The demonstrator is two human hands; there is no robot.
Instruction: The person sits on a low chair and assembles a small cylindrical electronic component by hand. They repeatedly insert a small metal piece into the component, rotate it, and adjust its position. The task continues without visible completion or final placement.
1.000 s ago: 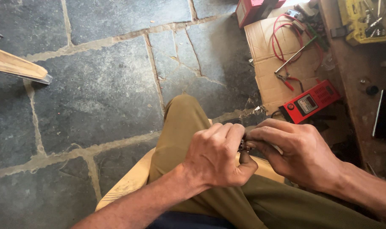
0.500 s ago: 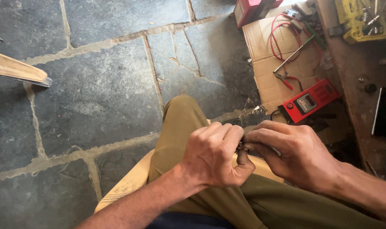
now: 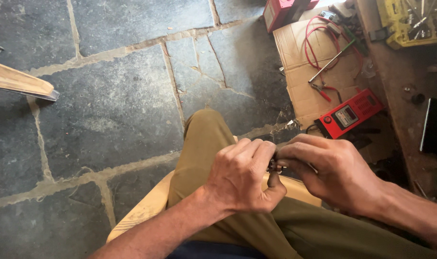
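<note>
My left hand (image 3: 242, 175) and my right hand (image 3: 331, 170) meet over my lap, above my olive trousers (image 3: 204, 139). Both pinch a small dark metal part (image 3: 272, 165) between their fingertips; most of it is hidden by the fingers, so its shape is unclear. I sit on a pale wooden seat (image 3: 141, 211).
Dark stone slab floor (image 3: 108, 105) spreads to the left. At right lies cardboard (image 3: 295, 52) with red wires (image 3: 314, 43), a screwdriver (image 3: 331, 60), red-handled pliers (image 3: 321, 91) and a red meter (image 3: 350, 114). A yellow tool tray (image 3: 413, 21) and a red box (image 3: 281, 12) sit farther back. A wooden plank (image 3: 17, 81) lies at left.
Both hands stay together on the small part, with only slight finger shifts. The view has barely moved.
</note>
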